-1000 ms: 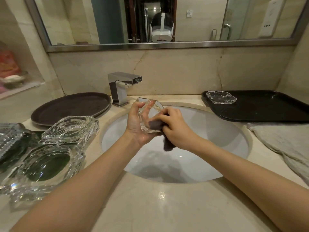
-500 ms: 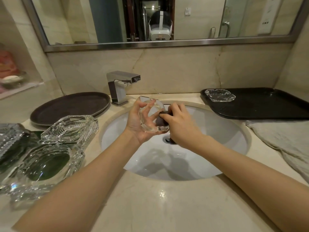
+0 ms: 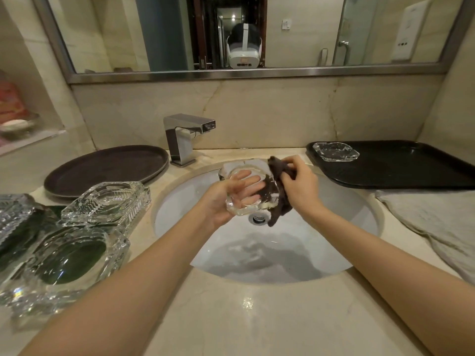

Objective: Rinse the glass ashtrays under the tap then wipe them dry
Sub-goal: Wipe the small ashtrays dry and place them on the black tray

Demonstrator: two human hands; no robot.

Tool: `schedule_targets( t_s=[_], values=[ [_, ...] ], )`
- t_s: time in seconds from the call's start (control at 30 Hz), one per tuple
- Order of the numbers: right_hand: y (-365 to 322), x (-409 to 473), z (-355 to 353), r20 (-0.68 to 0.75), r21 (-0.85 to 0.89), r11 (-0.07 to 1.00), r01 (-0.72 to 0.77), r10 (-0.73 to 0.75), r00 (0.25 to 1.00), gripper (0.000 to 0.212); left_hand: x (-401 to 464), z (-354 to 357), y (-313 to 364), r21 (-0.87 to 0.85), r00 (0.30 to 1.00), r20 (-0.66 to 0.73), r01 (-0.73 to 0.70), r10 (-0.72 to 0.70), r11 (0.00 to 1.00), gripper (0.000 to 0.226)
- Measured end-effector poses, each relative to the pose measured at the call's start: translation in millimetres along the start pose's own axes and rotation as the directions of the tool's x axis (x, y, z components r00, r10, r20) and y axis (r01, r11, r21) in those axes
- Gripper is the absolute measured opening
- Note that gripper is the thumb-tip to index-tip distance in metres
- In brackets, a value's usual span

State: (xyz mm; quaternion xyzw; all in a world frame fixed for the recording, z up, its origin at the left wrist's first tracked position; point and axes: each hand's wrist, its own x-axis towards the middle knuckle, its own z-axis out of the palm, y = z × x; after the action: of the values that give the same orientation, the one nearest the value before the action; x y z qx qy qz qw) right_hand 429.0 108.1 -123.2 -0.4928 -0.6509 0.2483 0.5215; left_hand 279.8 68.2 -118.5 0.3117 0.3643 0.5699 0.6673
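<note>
Left hand [image 3: 226,199] cradling glass ashtray [image 3: 246,188], fingers curled beneath; right hand [image 3: 298,186] pinching dark cloth [image 3: 279,191]; wet glass liable to slip into sink [image 3: 334,265], chipping

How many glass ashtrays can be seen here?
5: one held in the left hand over the sink, one on the black tray, three on the counter at left. More may lie beyond the left edge.
</note>
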Motion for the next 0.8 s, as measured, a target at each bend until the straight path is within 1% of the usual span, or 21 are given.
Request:
schedule_targets(
  t_s=[0.03, 0.07, 0.1, 0.13, 0.17, 0.2, 0.23, 0.27, 0.3, 0.33, 0.4, 0.47, 0.5, 0.53, 0.6, 0.63, 0.7, 0.8],
  values=[
    [-2.2, -0.7, 0.5, 0.023, 0.15, 0.986, -0.074, 0.072, 0.997, 0.015, -0.7, 2.0, 0.9, 0.004, 1.0, 0.017, -0.008, 0.008, 1.0, 0.024],
    [-5.4, -2.3, 1.1, 0.073, 0.301, 0.941, -0.155, 0.139, 0.988, 0.017, -1.4, 3.6, 1.2, 0.014, 1.0, 0.026, -0.018, 0.017, 1.0, 0.021],
    [-8.3, -4.1, 1.5, 0.148, 0.45, 0.858, -0.249, 0.203, 0.968, 0.02, -2.1, 5.2, 1.3, 0.022, 0.999, 0.022, -0.033, 0.033, 0.999, 0.019],
    [-12.2, -5.9, 1.9, 0.244, 0.58, 0.736, -0.349, 0.252, 0.937, 0.022, -2.0, 6.5, 1.1, 0.029, 0.999, -0.004, -0.051, 0.052, 0.998, 0.016],
    [-16.0, -8.2, 1.9, 0.334, 0.668, 0.603, -0.436, 0.28, 0.9, 0.024, -1.7, 6.6, 0.8, 0.041, 0.996, -0.041, -0.076, 0.078, 0.996, 0.014],
    [-18.6, -10.5, 1.9, 0.414, 0.712, 0.484, -0.509, 0.296, 0.861, 0.027, -1.3, 6.7, 0.8, 0.063, 0.991, -0.081, -0.104, 0.109, 0.993, 0.013],
    [-19.0, -11.6, 2.9, 0.478, 0.721, 0.39, -0.573, 0.319, 0.818, 0.031, -0.7, 6.9, 0.7, 0.109, 0.983, -0.114, -0.131, 0.143, 0.985, 0.011],
    [-20.6, -13.1, 3.3, 0.533, 0.712, 0.317, -0.627, 0.337, 0.776, 0.038, 0.5, 6.9, 0.7, 0.176, 0.974, -0.134, -0.155, 0.18, 0.972, 0.01],
    [-20.7, -13.7, 4.3, 0.573, 0.691, 0.281, -0.666, 0.348, 0.742, 0.046, 1.3, 7.3, 0.4, 0.235, 0.966, -0.138, -0.18, 0.217, 0.955, 0.008],
    [-21.0, -14.6, 4.7, 0.606, 0.663, 0.276, -0.696, 0.347, 0.715, 0.054, 1.0, 8.1, 0.4, 0.272, 0.959, -0.135, -0.206, 0.249, 0.94, 0.008],
    [-20.5, -15.5, 3.9, 0.654, 0.592, 0.319, -0.74, 0.347, 0.672, 0.065, -0.7, 8.1, 0.3, 0.293, 0.949, -0.119, -0.247, 0.291, 0.924, 0.015],
    [-21.1, -16.3, 2.0, 0.686, 0.543, 0.355, -0.761, 0.336, 0.646, 0.068, -1.1, 6.2, 0.5, 0.282, 0.957, -0.067, -0.253, 0.282, 0.925, 0.015],
    [-22.6, -16.7, 1.2, 0.695, 0.55, 0.349, -0.759, 0.313, 0.647, 0.065, -1.7, 5.9, 1.0, 0.266, 0.962, -0.036, -0.25, 0.269, 0.931, 0.014],
    [-24.5, -17.0, 0.3, 0.701, 0.578, 0.316, -0.752, 0.279, 0.656, 0.06, -1.9, 5.8, 1.3, 0.237, 0.965, -0.008, -0.252, 0.262, 0.938, 0.014],
    [-26.9, -15.0, -2.0, 0.683, 0.66, 0.225, -0.716, 0.217, 0.698, 0.047, -1.6, 6.2, 0.9, 0.161, 0.96, 0.051, -0.278, 0.274, 0.947, 0.019],
    [-26.8, -13.6, -3.7, 0.661, 0.691, 0.209, -0.692, 0.207, 0.721, 0.041, -2.1, 7.0, 0.0, 0.139, 0.955, 0.074, -0.294, 0.286, 0.946, 0.02],
    [-24.5, -11.5, -6.8, 0.615, 0.724, 0.238, -0.647, 0.202, 0.762, 0.028, -3.7, 8.3, -1.2, 0.145, 0.948, 0.084, -0.315, 0.306, 0.938, 0.021],
    [-19.8, -9.6, -7.7, 0.554, 0.71, 0.364, -0.603, 0.24, 0.797, 0.012, -3.5, 6.5, -2.8, 0.207, 0.943, 0.013, -0.328, 0.332, 0.922, 0.018]
  ],
)
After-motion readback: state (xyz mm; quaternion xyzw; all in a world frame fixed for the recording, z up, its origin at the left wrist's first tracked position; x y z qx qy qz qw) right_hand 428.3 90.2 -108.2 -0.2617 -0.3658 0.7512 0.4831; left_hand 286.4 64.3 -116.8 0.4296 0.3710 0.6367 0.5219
